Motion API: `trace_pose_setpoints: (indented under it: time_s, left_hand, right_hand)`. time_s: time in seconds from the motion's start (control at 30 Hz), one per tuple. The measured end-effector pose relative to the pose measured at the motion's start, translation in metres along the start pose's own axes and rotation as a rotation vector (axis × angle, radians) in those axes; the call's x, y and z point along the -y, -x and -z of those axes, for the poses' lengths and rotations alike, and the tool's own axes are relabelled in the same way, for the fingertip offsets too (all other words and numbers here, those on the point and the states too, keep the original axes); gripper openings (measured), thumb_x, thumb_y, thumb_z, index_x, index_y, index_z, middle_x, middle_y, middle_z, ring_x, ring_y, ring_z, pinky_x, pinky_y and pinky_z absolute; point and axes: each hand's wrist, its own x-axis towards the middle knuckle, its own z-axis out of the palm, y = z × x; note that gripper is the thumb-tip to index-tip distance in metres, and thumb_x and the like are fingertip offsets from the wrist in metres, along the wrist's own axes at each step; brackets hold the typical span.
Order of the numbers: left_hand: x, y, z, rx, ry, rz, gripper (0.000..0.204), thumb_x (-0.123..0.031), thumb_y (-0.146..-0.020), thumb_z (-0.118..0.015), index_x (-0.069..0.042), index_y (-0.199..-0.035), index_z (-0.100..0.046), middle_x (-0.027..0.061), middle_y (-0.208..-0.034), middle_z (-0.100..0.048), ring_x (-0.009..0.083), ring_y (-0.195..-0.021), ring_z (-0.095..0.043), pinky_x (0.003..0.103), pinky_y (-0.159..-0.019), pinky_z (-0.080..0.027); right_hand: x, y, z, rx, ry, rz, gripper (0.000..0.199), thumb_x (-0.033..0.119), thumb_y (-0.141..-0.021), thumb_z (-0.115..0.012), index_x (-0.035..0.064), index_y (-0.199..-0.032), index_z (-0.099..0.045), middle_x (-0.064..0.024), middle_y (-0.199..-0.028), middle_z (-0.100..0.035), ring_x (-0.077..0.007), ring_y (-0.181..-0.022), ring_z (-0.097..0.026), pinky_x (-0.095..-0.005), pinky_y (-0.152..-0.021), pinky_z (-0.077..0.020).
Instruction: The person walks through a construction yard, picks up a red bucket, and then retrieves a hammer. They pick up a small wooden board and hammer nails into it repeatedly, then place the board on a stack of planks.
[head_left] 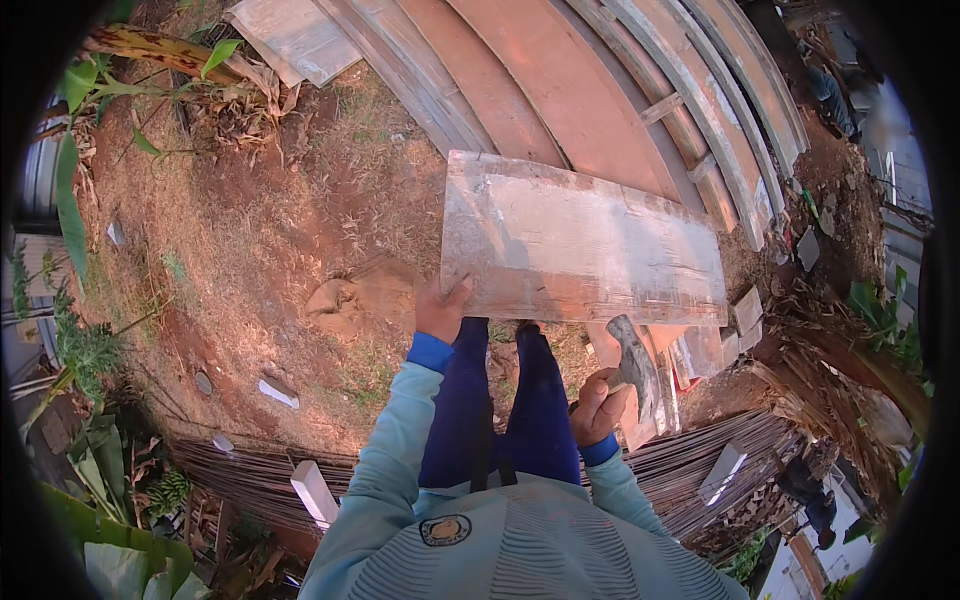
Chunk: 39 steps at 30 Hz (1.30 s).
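My left hand (442, 310) is closed on the near left corner of a wide, worn wooden board (590, 240). The board is pale and stained, with a darker strip along its near edge, and extends to the right in front of my legs. My right hand (597, 405) grips a hammer (638, 370) just off the board's near edge. The grey metal head points up and away from my fist, and most of the handle is hidden in my fingers. What supports the board underneath cannot be seen.
Long planks and reddish panels (560, 90) lie beyond the board. Short wood offcuts (745, 315) are at its right end. Behind me runs a bundle of thin rods (265, 485), with a white block (315, 493) on it. Dry grassy soil (270, 230) spreads to the left, edged by plants.
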Motion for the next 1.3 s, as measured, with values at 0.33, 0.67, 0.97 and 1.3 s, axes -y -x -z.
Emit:
trace_pose_setpoints:
  time_s: [0.33, 0.67, 0.97, 1.3]
  left_hand:
    - [0.026, 0.03, -0.006, -0.02, -0.298, -0.154, 0.029, -0.019, -0.088, -0.062, 0.002, -0.108, -0.06, 0.0122, -0.094, -0.067, 0.0174, -0.085, -0.064, 0.031, -0.075, -0.049]
    - [0.012, 0.049, -0.031, -0.003, -0.222, -0.184, 0.03, -0.019, -0.087, -0.061, 0.001, -0.11, -0.057, 0.0181, -0.099, -0.065, 0.03, -0.091, -0.063, 0.037, -0.08, -0.048]
    - [-0.004, 0.057, -0.048, -0.066, -0.356, -0.44, 0.034, -0.021, -0.088, -0.061, 0.001, -0.113, -0.059, 0.0155, -0.102, -0.066, 0.0275, -0.094, -0.063, 0.036, -0.082, -0.047]
    - [0.002, 0.052, -0.052, 0.112, -0.216, -0.195, 0.03, -0.021, -0.089, -0.06, 0.0, -0.111, -0.06, 0.0132, -0.098, -0.067, 0.0242, -0.087, -0.064, 0.035, -0.077, -0.049]
  right_hand:
    - [0.057, -0.029, 0.043, -0.017, 0.004, 0.169, 0.026, 0.018, -0.097, -0.044, -0.005, -0.109, -0.048, -0.0171, -0.063, -0.051, -0.0253, -0.05, -0.05, -0.0361, -0.048, -0.038]
    - [0.061, -0.006, 0.054, 0.065, -0.005, 0.027, 0.026, 0.019, -0.097, -0.042, -0.0027, -0.108, -0.051, -0.0253, -0.088, -0.062, -0.0413, -0.071, -0.06, -0.0453, -0.062, -0.0451]
    - [0.041, -0.023, 0.045, 0.098, 0.071, 0.068, 0.028, 0.022, -0.096, -0.045, -0.0003, -0.11, -0.053, -0.0246, -0.074, -0.06, -0.0397, -0.069, -0.061, -0.0447, -0.062, -0.046]
    - [-0.001, -0.006, 0.055, 0.126, 0.221, 0.046, 0.032, 0.025, -0.097, -0.044, 0.0, -0.115, -0.05, -0.0268, -0.078, -0.059, -0.0407, -0.067, -0.059, -0.0447, -0.06, -0.045]
